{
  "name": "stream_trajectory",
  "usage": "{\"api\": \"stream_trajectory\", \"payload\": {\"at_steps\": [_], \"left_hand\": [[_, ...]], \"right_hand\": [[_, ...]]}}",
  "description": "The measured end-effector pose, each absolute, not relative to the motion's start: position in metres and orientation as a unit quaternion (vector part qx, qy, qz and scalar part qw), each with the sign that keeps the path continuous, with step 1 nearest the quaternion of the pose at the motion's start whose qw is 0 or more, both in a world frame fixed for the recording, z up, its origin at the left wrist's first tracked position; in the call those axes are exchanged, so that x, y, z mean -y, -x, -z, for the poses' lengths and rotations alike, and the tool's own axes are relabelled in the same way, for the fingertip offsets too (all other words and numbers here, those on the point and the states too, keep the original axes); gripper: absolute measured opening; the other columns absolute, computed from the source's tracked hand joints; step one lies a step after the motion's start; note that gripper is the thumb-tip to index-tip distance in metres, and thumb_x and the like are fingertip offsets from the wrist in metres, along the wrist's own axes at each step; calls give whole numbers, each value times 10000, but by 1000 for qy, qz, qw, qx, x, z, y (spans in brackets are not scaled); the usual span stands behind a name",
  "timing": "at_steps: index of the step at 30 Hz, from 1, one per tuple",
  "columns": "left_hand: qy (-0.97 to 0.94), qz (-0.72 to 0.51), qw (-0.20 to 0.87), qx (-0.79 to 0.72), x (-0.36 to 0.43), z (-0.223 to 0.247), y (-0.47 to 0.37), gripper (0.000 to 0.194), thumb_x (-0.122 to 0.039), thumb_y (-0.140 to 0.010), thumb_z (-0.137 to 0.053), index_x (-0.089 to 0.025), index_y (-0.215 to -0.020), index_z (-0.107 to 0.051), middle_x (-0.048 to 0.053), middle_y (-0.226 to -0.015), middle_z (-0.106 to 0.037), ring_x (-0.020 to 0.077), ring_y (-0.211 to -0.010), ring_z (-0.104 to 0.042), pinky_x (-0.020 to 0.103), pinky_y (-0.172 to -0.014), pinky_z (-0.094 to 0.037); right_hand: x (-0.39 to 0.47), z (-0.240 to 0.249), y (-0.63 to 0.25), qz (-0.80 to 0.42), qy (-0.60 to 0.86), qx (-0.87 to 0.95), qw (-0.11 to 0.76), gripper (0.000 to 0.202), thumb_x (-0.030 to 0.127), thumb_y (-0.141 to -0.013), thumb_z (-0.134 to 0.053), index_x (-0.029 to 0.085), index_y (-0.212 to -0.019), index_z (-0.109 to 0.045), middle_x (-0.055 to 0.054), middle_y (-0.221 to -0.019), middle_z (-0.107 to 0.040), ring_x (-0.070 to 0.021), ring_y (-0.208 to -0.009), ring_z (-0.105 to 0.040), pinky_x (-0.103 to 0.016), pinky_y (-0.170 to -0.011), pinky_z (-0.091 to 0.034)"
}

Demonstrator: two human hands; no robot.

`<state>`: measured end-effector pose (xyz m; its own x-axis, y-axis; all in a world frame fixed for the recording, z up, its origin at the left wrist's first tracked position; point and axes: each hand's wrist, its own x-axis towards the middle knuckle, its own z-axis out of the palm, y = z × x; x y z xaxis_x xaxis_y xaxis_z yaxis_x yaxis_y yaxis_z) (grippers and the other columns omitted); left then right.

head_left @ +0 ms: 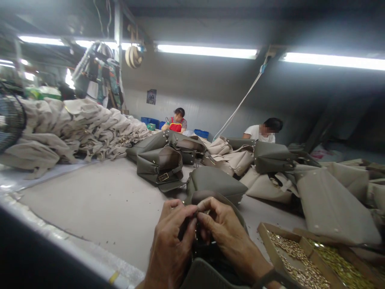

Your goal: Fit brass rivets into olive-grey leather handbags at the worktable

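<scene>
My left hand (174, 239) and my right hand (225, 230) meet over a dark olive handbag (207, 275) at the front edge of the table. Both thumbs and forefingers are pinched together at one spot on its edge. Small shiny metal bits show between the hands, but what exactly lies under the fingertips is hidden. The handbag's front panel hangs towards me below my hands. Just beyond my fingers lies another dark olive bag (216, 180). A similar bag with a gold buckle (164, 176) sits behind it to the left.
An open cardboard box (267, 237) of small gold metal fittings stands at the right, beside another with yellowish fittings (339, 261). Beige bags (333, 204) and dark ones pile up behind. Pale fabric pieces (90, 120) heap at left near a fan (12, 120). Two people sit across the table.
</scene>
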<state>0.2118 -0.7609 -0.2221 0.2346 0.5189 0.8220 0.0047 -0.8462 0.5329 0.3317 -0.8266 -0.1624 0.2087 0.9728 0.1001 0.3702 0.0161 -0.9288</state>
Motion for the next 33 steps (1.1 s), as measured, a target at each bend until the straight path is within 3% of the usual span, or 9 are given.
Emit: {"api": "stream_trajectory", "payload": {"at_steps": [4, 8, 13, 16, 21, 33], "left_hand": [[-772, -568, 207, -196, 768, 222, -201, 335, -103, -808, -512, -227, -1118, -542, 64, -1083, -604, 231, -1103, -470, 400, -918, -469], [-780, -509, 262, -251, 776, 228, -177, 492, -195, -830, -483, -228, -1311, -382, 120, -1364, -420, 268, -1234, -439, 472, -988, -450], [-813, -437, 290, -254, 779, 231, -154, 416, -265, -905, -432, -265, -1318, -383, 68, -1275, -560, 192, -1160, -556, 334, -978, -489], [-820, -432, 288, -240, 781, 226, -154, 354, -265, -928, -409, -262, -1282, -433, 51, -1290, -560, 152, -1187, -534, 262, -995, -464], [-813, -430, 315, -234, 784, 221, -158, 366, -282, -940, -400, -235, -1301, -429, 56, -1324, -530, 144, -1220, -498, 245, -1015, -436], [-814, -426, 285, -273, 783, 233, -160, 363, -302, -939, -410, -267, -1299, -429, 56, -1296, -557, 149, -1171, -547, 258, -975, -470]], "right_hand": [[833, 170, -325, -333, 601, 512, 515, 230, 385, -883, -506, 155, -883, -502, 27, -606, -553, -88, -493, -517, -202, -484, -429], [834, 170, -322, -366, 570, 502, 538, 219, 376, -876, -511, 158, -882, -491, 3, -661, -588, -110, -570, -583, -236, -567, -495], [838, 168, -318, -308, 599, 557, 485, 165, 330, -867, -513, 171, -824, -509, 8, -673, -572, -116, -572, -590, -239, -566, -507], [843, 171, -318, -282, 608, 591, 448, 148, 303, -880, -496, 173, -818, -528, 12, -637, -573, -120, -559, -581, -238, -560, -496], [842, 183, -321, -279, 607, 614, 420, 124, 232, -871, -497, 169, -772, -538, 2, -673, -586, -127, -616, -590, -245, -602, -483], [838, 189, -310, -433, 501, 486, 570, 206, 335, -824, -597, 133, -813, -559, -13, -677, -621, -108, -608, -604, -229, -604, -493]]}}
